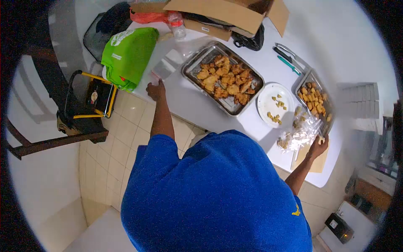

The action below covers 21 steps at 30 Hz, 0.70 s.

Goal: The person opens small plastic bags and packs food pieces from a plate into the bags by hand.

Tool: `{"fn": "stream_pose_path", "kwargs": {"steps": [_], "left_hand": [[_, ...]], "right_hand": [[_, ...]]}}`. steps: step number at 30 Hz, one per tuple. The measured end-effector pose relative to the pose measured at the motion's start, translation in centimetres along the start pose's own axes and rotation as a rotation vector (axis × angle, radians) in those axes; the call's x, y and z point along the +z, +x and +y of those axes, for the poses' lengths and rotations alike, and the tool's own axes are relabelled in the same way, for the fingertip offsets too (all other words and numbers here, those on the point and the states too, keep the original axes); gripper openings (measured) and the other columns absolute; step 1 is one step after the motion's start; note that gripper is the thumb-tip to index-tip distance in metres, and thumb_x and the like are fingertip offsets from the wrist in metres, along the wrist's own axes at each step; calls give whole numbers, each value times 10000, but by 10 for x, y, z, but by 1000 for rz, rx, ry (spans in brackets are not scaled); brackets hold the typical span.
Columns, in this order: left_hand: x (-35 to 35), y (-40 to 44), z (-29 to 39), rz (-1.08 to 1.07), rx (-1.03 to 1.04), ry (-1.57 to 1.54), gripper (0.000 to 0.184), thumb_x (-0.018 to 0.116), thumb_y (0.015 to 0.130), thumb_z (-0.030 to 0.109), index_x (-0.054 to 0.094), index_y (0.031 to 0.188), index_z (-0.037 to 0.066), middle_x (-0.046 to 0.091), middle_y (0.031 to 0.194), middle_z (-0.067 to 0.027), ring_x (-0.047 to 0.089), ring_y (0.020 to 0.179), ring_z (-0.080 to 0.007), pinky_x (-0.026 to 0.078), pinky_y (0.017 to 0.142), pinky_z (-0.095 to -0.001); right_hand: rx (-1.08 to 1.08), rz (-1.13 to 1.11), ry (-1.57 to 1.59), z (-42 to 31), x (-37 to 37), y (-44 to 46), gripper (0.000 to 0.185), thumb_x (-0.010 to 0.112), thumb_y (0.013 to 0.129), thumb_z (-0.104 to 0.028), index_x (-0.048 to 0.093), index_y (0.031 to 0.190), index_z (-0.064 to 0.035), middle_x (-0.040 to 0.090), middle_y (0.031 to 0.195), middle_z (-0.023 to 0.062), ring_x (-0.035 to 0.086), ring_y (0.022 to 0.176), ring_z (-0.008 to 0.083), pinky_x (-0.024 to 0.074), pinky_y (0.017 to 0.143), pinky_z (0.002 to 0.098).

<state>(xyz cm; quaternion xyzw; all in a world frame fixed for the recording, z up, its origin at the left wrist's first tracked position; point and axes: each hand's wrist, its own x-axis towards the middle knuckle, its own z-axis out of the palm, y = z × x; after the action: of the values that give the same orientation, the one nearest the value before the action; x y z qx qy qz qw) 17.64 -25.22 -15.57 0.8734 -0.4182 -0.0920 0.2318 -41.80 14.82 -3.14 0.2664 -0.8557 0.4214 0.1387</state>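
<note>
My left hand [156, 90] is at the table's left edge, its fingers closed at the border of a clear, flat plastic bag [168, 65]. At the right, my right hand [319, 146] has its fingers bent at the near end of a metal tray of small browned pieces [312, 98]. Beside those fingers lie filled clear plastic bags [298, 134]; whether the fingers grip a bag or the tray's rim is unclear. A white plate [264, 113] holds small greenish-brown pieces. Between the hands, a large metal tray [191, 75] carries fried chicken pieces [228, 80].
A green bag [130, 56] stands at the left table edge, near a plastic bottle [177, 27]. Cardboard boxes [222, 14] and a black bag [252, 40] are at the back. Knives [289, 65] lie behind the right tray. A yellow-and-black step stool [94, 94] stands on the floor.
</note>
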Motion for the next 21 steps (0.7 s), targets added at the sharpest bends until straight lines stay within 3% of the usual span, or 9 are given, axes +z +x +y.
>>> {"fn": "stream_pose_path", "kwargs": {"steps": [6, 9, 12, 16, 19, 21], "left_hand": [[26, 51, 11, -285, -161, 156, 401, 693, 727, 402, 617, 939, 70, 596, 1011, -121, 543, 979, -336, 482, 768, -503], [15, 41, 19, -171, -41, 115, 300, 691, 720, 360, 642, 865, 102, 626, 924, -99, 573, 899, -318, 491, 757, -455], [23, 47, -3, -40, 376, -44, 215, 667, 724, 282, 649, 858, 115, 635, 862, -113, 589, 813, -299, 488, 753, -413], [35, 53, -6, 58, 356, -249, 112, 638, 729, 187, 678, 811, 122, 645, 837, -112, 610, 810, -266, 485, 757, -379], [53, 78, -36, -10, 672, -295, 132, 623, 742, 185, 686, 842, 127, 654, 845, -126, 617, 822, -270, 487, 764, -386], [55, 88, -43, -26, 548, -173, 146, 634, 730, 179, 684, 849, 110, 658, 829, -123, 623, 766, -266, 503, 709, -380]], "right_hand": [[76, -4, 88, -25, 14, -16, 482, 650, 801, -140, 479, 1215, 38, 483, 1201, 171, 494, 1072, 257, 388, 932, 369], [-9, -34, 80, -24, 11, -22, 477, 669, 797, -163, 502, 1226, -36, 444, 1198, 149, 480, 1085, 266, 407, 930, 379], [85, -74, 34, -27, 9, -27, 465, 671, 795, -174, 512, 1214, -49, 442, 1196, 144, 471, 1087, 270, 395, 953, 391], [115, -114, 65, -29, 13, -37, 458, 671, 798, -175, 509, 1206, -46, 444, 1196, 143, 460, 1099, 266, 399, 954, 389], [65, -128, 74, -43, 18, -39, 445, 656, 810, -154, 500, 1213, -49, 440, 1210, 139, 458, 1102, 257, 399, 955, 381], [70, -140, 43, -41, 17, -37, 440, 646, 817, -142, 495, 1220, -53, 439, 1218, 131, 453, 1109, 248, 390, 963, 381]]}}
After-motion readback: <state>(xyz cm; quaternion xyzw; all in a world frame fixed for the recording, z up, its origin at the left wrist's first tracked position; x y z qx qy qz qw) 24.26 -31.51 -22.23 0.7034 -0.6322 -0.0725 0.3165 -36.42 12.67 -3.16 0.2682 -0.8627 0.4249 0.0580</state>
